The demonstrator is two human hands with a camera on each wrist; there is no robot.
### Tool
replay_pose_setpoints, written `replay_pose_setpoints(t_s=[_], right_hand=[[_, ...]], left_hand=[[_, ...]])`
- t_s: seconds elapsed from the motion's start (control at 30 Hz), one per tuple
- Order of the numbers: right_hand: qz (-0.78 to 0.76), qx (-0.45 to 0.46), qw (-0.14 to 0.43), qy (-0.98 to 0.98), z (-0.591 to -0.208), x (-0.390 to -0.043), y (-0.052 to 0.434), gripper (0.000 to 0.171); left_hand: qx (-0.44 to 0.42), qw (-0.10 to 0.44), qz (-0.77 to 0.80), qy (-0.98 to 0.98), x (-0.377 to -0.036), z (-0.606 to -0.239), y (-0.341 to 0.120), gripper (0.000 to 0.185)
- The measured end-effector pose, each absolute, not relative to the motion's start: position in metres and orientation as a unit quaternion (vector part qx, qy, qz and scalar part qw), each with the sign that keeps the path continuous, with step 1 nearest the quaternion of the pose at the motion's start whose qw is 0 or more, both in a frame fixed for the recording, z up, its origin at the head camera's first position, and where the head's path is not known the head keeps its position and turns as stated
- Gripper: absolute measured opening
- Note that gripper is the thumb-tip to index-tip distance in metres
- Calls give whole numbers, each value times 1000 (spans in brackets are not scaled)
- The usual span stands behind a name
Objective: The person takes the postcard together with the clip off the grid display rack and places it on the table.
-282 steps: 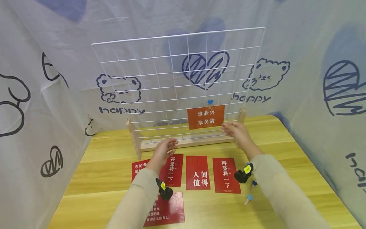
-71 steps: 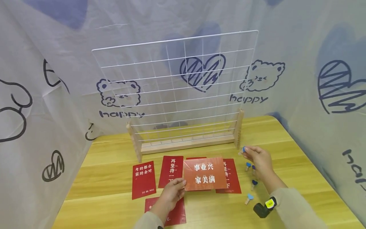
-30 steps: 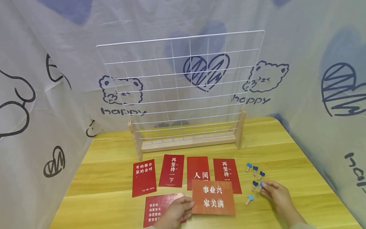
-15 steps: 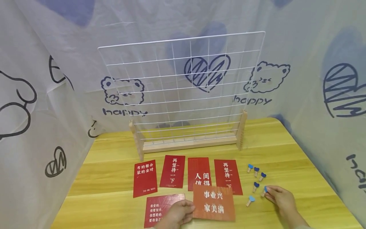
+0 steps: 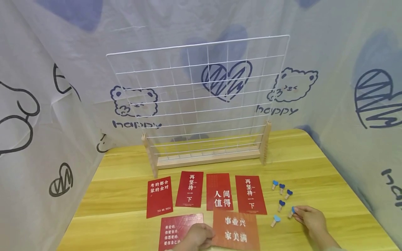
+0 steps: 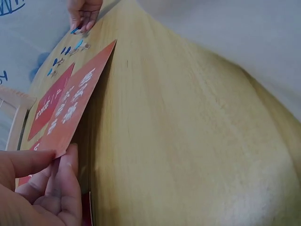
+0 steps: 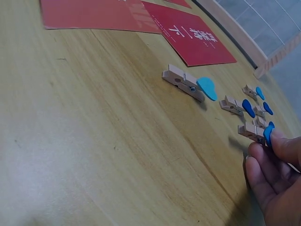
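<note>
Orange card (image 5: 236,230) pinched at left edge by left hand (image 5: 197,237), lower centre of frame, long axis lying sideways. Blue-heart clothespin (image 5: 291,211) gripped by right-hand (image 5: 309,220) fingertips, lower right, card nearer left hand.

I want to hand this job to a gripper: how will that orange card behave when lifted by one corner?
The orange card probably stays fairly stiff: in the left wrist view the left hand pinches one corner and its edge runs straight, without sagging. It looks thin and light, so a gentle pinch should hold it. Lying flat on the table, it likely slides rather than lifts.
</note>
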State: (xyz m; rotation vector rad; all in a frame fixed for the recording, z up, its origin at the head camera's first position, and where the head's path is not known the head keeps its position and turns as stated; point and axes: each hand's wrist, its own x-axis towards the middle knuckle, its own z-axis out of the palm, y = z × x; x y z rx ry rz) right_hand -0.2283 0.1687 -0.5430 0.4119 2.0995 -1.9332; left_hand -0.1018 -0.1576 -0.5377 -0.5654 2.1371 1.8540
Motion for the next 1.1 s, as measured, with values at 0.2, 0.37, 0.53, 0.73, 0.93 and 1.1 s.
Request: replay_pose_setpoints(t_s=[0.2, 0.37, 0.53, 0.73, 0.93, 1.1], right_hand=[[-641, 146, 134, 741, -542, -229, 168, 27], [-634, 149, 146, 745, -543, -230, 168, 24], [-626, 146, 163, 749, -544, -231, 168, 28], [-615, 140, 170, 757, -545, -234, 168, 25], [-599, 135, 175, 770, -543, -235, 168, 22], [-595, 135, 174, 773, -542, -234, 166, 20]], left_hand=[[-193, 128, 599, 766, -101, -535, -156, 5], [-165, 110, 569, 798, -99, -535, -156, 7], [-134, 91, 550, 819, -99, -536, -157, 7], [-147, 96, 538, 825, -101, -534, -156, 8], [-186, 110, 550, 807, -101, -530, -154, 12], [-199, 115, 555, 800, -101, -529, -155, 11]])
